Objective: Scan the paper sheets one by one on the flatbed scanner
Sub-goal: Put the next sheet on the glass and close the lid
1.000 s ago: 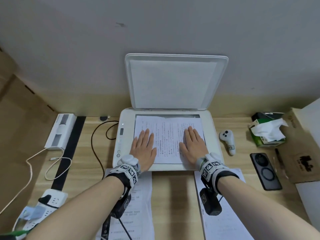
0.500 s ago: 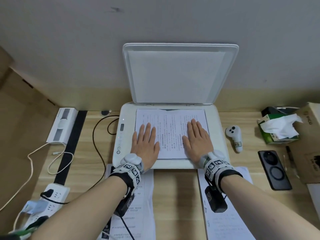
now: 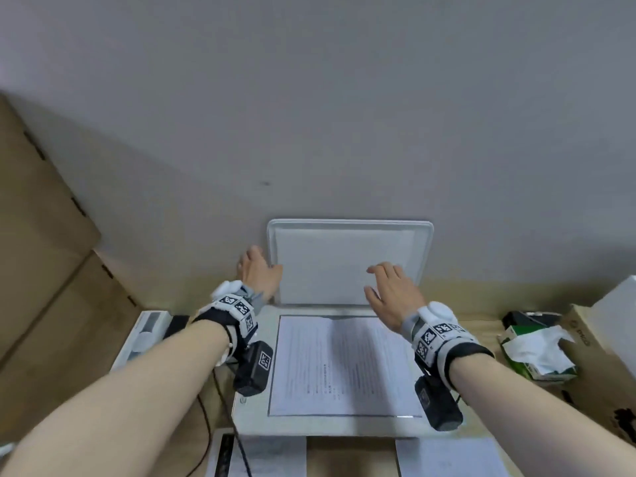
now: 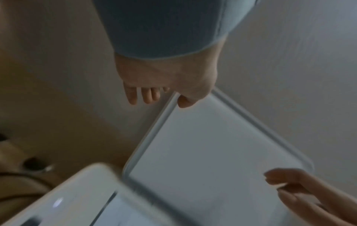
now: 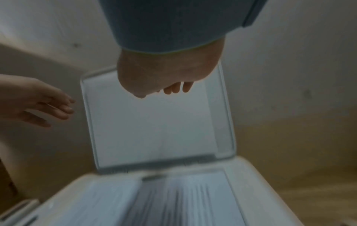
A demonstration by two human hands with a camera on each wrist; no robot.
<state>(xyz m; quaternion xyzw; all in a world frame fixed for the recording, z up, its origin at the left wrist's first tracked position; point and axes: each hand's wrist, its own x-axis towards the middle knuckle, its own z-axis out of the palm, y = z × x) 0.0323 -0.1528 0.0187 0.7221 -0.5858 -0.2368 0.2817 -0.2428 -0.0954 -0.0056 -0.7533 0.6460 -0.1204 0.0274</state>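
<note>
Desk (image 3: pixel 347 456) carries scanner (image 3: pixel 247 421), lid (image 3: pixel 347 263) upright against the wall. Sheet (image 3: pixel 344 366) lies flat on the glass, inside the frame, nothing touching it. Left hand (image 3: pixel 258 275) at lid's left edge: thumb on the inner face, fingers behind the rim, loosely spread. Right hand (image 3: pixel 394 292) in front of lid's right side, fingers relaxed and apart, holding nothing; contact with lid unclear.

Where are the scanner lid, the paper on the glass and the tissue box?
scanner lid (image 3: pixel 323 266): head view, on its white inner face.
paper (image 3: pixel 344 366): head view, middle of the printed page.
tissue box (image 3: pixel 516 363): head view, green side.
</note>
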